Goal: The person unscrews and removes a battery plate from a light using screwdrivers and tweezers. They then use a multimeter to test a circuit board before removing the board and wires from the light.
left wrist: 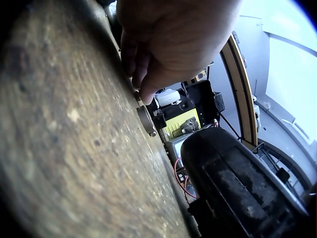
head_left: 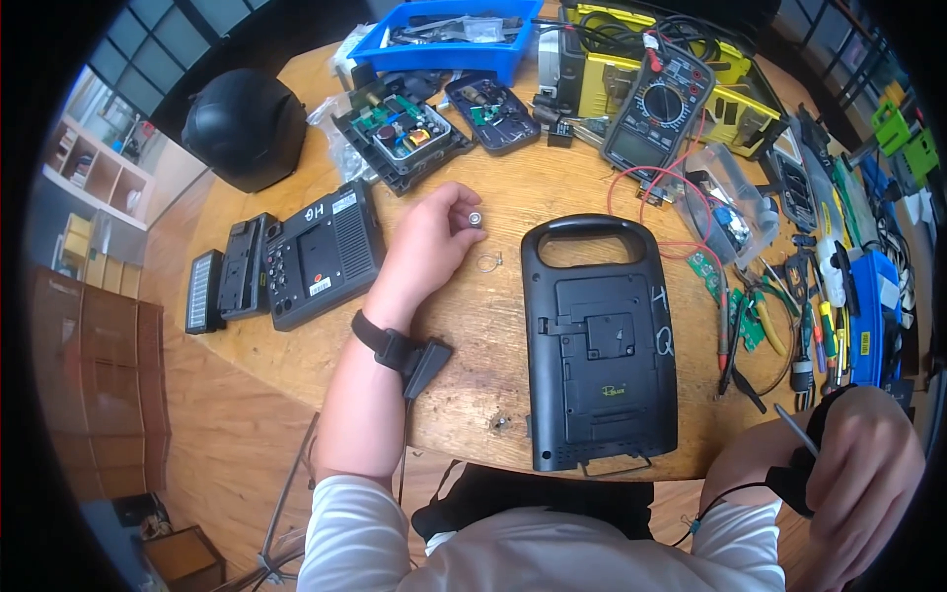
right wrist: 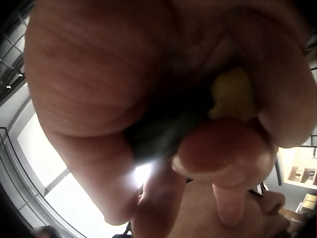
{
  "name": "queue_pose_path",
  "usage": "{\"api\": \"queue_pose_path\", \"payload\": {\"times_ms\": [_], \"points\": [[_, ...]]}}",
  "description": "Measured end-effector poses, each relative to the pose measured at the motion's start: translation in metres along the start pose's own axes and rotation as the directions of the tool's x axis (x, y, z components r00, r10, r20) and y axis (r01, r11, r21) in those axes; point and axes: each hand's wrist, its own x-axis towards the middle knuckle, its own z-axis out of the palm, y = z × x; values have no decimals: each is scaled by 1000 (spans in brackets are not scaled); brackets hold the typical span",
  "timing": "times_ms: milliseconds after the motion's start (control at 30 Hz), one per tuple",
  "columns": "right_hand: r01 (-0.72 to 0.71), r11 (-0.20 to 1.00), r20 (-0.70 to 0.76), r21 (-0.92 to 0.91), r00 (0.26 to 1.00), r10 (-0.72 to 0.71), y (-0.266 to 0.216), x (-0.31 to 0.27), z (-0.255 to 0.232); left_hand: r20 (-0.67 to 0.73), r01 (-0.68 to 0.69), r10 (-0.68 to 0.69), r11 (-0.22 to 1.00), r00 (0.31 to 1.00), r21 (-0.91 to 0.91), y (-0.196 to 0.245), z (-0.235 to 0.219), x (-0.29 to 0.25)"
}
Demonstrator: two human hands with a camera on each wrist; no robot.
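My left hand (head_left: 439, 237) is low over the wooden table (head_left: 454, 365), pinching a small round metal piece (head_left: 475, 219) between thumb and fingers. Just below its fingertips a thin metal ring clamp (head_left: 489, 261) lies on the wood; the left wrist view shows this clamp (left wrist: 146, 121) edge-on. My right hand (head_left: 863, 474) is raised at the right, its fingers curled round a screwdriver (head_left: 796, 430) whose metal shaft sticks out. In the right wrist view the fingers hide most of its dark and yellow handle (right wrist: 233, 94). Between the hands a black Rolux case (head_left: 602, 345) with a carrying handle lies flat.
Black battery-like units (head_left: 326, 257) lie at the left. Behind stand opened circuit housings (head_left: 400, 133), a blue tray (head_left: 449, 39), a multimeter (head_left: 656, 104) and a yellow toolbox (head_left: 602, 79). Pliers (head_left: 764, 316), red leads (head_left: 691, 187) and several screwdrivers (head_left: 824, 326) crowd the right.
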Motion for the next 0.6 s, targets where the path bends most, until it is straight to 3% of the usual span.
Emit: {"api": "queue_pose_path", "payload": {"times_ms": [300, 400, 467, 500, 533, 567, 600], "points": [[-26, 999, -38, -44, 999, 24, -5, 0, 0, 14, 18, -18, 999, 1000, 40, 7, -2, 0], [-39, 999, 29, -23, 999, 40, -11, -6, -3, 19, 22, -23, 999, 1000, 47, 9, -1, 0], [-26, 1000, 214, -6, 977, 27, -24, -22, -15, 23, 36, -37, 997, 999, 64, 8, -2, 0], [-33, 999, 203, -16, 979, 35, -24, -25, -16, 35, 24, -26, 998, 999, 59, 7, -2, 1], [-170, 971, -21, -167, 985, 169, -18, -32, -16, 20, 21, -22, 998, 1000, 64, 6, -2, 0], [-330, 901, -263, -281, 930, 258, -10, -41, -16, 7, 14, -14, 997, 1000, 70, 5, -1, 0], [-499, 796, -504, -342, 813, 293, -1, -52, -15, 6, 35, -35, 997, 999, 70, 6, -1, 0]]}}
